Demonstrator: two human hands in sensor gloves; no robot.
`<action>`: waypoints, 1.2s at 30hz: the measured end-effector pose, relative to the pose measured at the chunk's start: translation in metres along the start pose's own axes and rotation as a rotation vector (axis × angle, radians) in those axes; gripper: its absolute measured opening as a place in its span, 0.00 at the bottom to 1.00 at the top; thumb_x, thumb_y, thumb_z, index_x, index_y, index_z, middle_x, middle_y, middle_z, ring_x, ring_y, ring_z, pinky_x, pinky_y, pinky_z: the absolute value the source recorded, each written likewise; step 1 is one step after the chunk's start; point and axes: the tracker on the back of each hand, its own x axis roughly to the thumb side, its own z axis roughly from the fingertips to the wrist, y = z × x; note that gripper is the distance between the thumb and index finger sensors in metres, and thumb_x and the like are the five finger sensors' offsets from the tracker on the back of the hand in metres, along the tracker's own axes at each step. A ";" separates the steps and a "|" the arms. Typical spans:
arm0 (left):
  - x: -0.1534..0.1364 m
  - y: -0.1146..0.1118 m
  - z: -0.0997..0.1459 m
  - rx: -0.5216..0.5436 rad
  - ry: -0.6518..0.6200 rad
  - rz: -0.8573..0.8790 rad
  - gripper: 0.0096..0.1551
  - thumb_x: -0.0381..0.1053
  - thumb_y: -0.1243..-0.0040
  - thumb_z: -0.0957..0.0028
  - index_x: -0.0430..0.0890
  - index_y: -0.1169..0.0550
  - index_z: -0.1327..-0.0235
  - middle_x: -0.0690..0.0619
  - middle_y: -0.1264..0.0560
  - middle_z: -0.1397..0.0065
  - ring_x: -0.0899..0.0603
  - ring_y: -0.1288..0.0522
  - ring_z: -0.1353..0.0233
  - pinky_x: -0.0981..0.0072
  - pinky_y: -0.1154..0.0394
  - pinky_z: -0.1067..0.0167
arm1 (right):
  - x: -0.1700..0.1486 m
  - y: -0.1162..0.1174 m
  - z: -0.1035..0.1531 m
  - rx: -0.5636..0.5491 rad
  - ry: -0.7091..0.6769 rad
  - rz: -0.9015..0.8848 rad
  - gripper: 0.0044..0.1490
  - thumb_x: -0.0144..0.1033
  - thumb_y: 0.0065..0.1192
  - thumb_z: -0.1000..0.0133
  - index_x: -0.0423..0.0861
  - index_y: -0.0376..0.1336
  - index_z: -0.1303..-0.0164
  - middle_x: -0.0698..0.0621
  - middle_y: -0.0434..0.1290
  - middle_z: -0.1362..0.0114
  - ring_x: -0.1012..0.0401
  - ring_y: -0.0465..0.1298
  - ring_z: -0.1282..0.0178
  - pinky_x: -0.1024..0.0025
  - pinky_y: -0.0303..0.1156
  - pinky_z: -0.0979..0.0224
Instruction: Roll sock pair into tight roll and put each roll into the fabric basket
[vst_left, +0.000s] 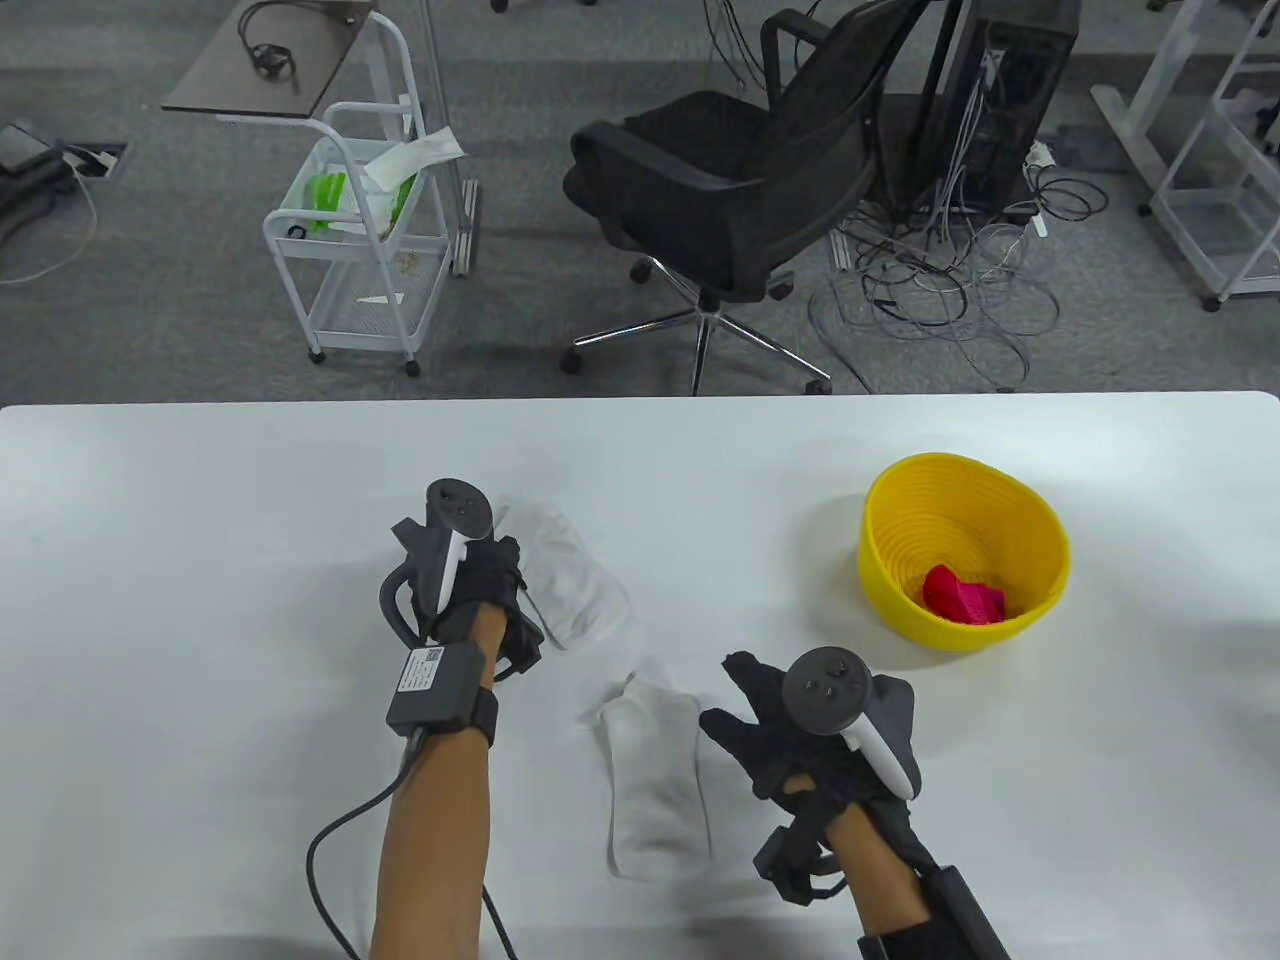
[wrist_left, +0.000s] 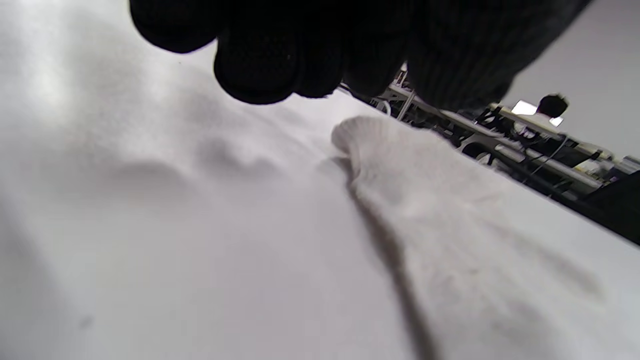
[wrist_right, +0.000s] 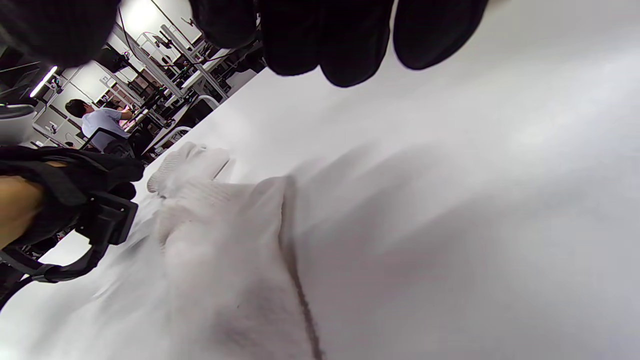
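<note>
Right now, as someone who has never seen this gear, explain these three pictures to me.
These are a person's two hands in black sensor gloves; the controller-like things strapped on their backs are trackers. The wide picture looks down at the white table. The other two come from cameras on each wrist, with dark fingertips at the top. Two white socks lie flat: the far sock beside the left hand, the near sock beside the right hand. Neither hand holds anything. The yellow basket holds a pink roll.
</note>
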 end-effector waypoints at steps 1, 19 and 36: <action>0.001 -0.002 -0.002 -0.002 0.015 -0.022 0.36 0.61 0.35 0.60 0.56 0.24 0.34 0.53 0.27 0.31 0.44 0.24 0.39 0.54 0.31 0.41 | 0.000 0.000 0.000 0.000 0.002 0.002 0.52 0.71 0.55 0.55 0.60 0.50 0.21 0.53 0.59 0.15 0.50 0.66 0.18 0.44 0.64 0.24; 0.019 -0.013 -0.008 0.071 0.013 -0.247 0.23 0.56 0.29 0.61 0.57 0.15 0.50 0.55 0.19 0.42 0.47 0.21 0.46 0.51 0.31 0.40 | -0.005 -0.004 0.000 -0.015 0.018 -0.020 0.52 0.71 0.55 0.55 0.59 0.51 0.21 0.53 0.60 0.16 0.50 0.67 0.19 0.45 0.65 0.25; 0.028 0.053 0.043 -0.032 -0.258 0.055 0.25 0.54 0.39 0.58 0.54 0.22 0.46 0.52 0.24 0.40 0.45 0.24 0.43 0.48 0.34 0.39 | -0.013 -0.016 0.003 -0.068 0.015 -0.024 0.51 0.69 0.56 0.54 0.57 0.51 0.22 0.50 0.60 0.16 0.48 0.67 0.20 0.43 0.65 0.26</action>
